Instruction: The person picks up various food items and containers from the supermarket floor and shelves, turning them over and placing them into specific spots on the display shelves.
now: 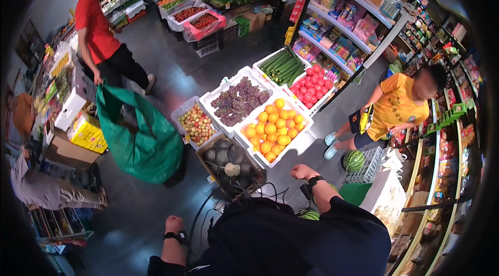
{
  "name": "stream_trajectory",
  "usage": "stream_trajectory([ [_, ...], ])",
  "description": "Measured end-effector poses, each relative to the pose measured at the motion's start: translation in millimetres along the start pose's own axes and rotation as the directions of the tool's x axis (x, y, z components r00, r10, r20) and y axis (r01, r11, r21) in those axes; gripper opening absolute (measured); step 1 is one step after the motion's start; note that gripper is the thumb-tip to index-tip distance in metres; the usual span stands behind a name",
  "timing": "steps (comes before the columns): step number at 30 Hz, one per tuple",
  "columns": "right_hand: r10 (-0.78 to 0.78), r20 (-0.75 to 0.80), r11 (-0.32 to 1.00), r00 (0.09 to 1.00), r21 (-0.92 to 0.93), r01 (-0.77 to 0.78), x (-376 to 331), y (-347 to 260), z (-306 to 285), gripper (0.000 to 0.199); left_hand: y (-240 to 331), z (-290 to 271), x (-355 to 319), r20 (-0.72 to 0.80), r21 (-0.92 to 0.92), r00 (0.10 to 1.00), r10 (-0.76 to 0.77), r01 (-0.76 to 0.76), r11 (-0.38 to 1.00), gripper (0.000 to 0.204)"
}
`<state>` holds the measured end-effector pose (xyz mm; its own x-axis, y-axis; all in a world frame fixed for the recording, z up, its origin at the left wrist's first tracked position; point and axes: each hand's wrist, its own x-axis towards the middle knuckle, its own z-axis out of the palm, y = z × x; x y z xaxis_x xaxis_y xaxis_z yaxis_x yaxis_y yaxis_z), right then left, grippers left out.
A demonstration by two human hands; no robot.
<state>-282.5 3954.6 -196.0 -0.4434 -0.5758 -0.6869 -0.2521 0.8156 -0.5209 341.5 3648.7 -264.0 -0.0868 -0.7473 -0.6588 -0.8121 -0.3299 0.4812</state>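
Observation:
My left hand (175, 223), with a black band at the wrist, hangs low beside my body. It looks curled into a fist and nothing shows in it. My right hand (303, 172), also banded, is held forward, its fingers closed, with no object visible in them. It is nearest to the white crate of oranges (270, 129), just apart from it. Left of the oranges, a cardboard box of dark round melons (221, 153) stands before me. Beyond lie purple grapes (242, 100), small reddish fruit (196, 125), cucumbers (283, 68) and pinkish-red tomatoes (312, 87).
At the left, a person in red (93, 21) grips a big green sack (138, 141) that stands on the floor. Someone in yellow (397, 97) stands at the right, near a watermelon (354, 160) and a white basket (365, 165). Packed shelves (338, 21) rise beyond.

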Motion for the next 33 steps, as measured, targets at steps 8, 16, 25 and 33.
stream_trajectory([
  [8,-0.117,0.083,0.975,0.99,-0.181,0.131,35,-13,78,0.037,20,-13,-63,-0.134,0.129,0.977,0.164,-0.147,0.981,0.025],
  [16,0.09,0.186,0.99,0.978,-0.121,-0.068,50,-79,137,0.029,-72,-54,-34,-0.179,0.137,0.983,-0.044,0.07,0.988,0.033],
  [25,-0.193,0.172,0.942,0.966,-0.244,0.232,52,-304,246,0.033,-184,-194,42,-0.048,0.172,0.997,-0.062,0.069,0.983,0.042],
  [33,-0.284,0.107,0.919,0.953,-0.253,0.302,49,-468,304,0.023,-266,-301,73,-0.306,-0.117,0.912,-0.272,0.248,0.962,0.042],
])
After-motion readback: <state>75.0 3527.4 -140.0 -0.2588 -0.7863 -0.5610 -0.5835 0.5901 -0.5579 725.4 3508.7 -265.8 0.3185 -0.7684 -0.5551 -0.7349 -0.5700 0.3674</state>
